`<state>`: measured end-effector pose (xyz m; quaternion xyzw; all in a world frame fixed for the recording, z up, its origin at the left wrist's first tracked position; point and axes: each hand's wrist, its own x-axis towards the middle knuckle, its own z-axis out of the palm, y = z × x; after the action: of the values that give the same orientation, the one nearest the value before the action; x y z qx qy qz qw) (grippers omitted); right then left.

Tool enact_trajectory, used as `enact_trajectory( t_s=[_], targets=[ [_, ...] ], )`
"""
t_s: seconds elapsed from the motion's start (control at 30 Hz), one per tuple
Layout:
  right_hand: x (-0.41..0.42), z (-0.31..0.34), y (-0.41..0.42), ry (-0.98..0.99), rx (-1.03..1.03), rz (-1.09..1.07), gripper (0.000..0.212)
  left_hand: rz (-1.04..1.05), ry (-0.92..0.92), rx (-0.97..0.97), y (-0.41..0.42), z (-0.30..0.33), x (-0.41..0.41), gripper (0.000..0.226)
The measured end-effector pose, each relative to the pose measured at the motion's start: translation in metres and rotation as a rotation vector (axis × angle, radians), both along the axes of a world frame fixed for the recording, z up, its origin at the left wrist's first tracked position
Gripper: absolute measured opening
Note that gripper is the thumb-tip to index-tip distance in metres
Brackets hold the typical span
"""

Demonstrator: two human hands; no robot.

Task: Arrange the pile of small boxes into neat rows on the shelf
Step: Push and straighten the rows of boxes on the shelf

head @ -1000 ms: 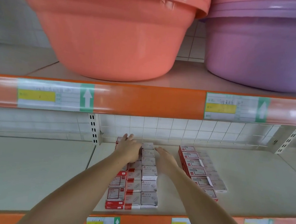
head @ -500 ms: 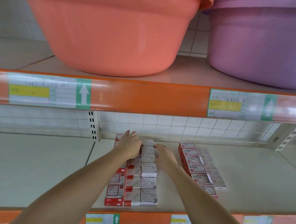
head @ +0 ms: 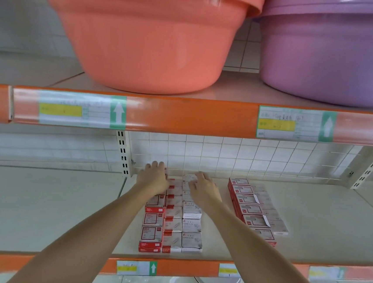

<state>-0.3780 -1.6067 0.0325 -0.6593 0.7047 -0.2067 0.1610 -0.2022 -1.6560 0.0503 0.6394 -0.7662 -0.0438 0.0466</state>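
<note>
Left hand (head: 154,178) lies flat, fingers straight, on the far end of the small boxes (head: 173,222); right hand (head: 204,186) rests loosely spread beside it. The boxes run in rows mid-frame on the cream shelf (head: 49,208) (tiled wall behind). Two basins sit above.

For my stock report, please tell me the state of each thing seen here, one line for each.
left hand: fingers straight, resting on the back boxes
right hand: fingers relaxed, resting on the back boxes
left group of small boxes: in three neat rows
right group of small boxes: in rows, slightly uneven
orange basin: upright on upper shelf
purple basin: upright on upper shelf
</note>
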Motion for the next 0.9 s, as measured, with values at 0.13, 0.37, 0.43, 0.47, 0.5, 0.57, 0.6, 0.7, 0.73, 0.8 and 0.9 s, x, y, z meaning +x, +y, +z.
enact_trajectory(
  t_s=[0.13,0.37,0.43,0.47,0.5,0.57,0.6,0.7,0.73,0.8,0.9],
  targets=[
    [0.018,0.0,0.003,0.076,-0.062,0.087,0.049,0.046,0.185,0.117,0.002,-0.009,0.019,0.08],
    [0.038,-0.006,-0.004,0.185,-0.115,0.205,0.046,-0.001,0.221,0.104,0.013,-0.013,0.022,0.079],
    [0.042,-0.006,-0.008,0.199,-0.11,0.22,0.043,0.005,0.156,0.079,0.013,-0.011,0.022,0.076],
    [0.044,-0.006,-0.01,0.208,-0.098,0.224,0.043,0.007,0.123,0.063,0.013,-0.01,0.021,0.074],
    [0.046,-0.006,-0.011,0.215,-0.084,0.226,0.044,0.009,0.097,0.053,0.013,-0.01,0.021,0.073],
    [0.047,-0.007,-0.013,0.229,-0.057,0.222,0.046,0.015,0.071,0.056,0.013,-0.009,0.02,0.072],
    [0.047,-0.008,-0.013,0.238,-0.046,0.217,0.048,0.014,0.07,0.061,0.012,-0.008,0.019,0.071],
    [0.042,-0.011,-0.009,0.278,-0.016,0.179,0.054,-0.009,0.07,0.044,0.013,-0.008,0.018,0.067],
    [0.04,-0.013,-0.008,0.291,-0.009,0.167,0.055,-0.021,0.063,0.031,0.014,-0.009,0.018,0.067],
    [0.037,-0.015,-0.006,0.293,-0.007,0.153,0.056,-0.038,0.051,0.008,0.014,-0.01,0.019,0.069],
    [0.035,-0.016,-0.005,0.279,-0.031,0.145,0.055,-0.054,0.016,0.009,0.015,-0.009,0.021,0.072]
  ],
)
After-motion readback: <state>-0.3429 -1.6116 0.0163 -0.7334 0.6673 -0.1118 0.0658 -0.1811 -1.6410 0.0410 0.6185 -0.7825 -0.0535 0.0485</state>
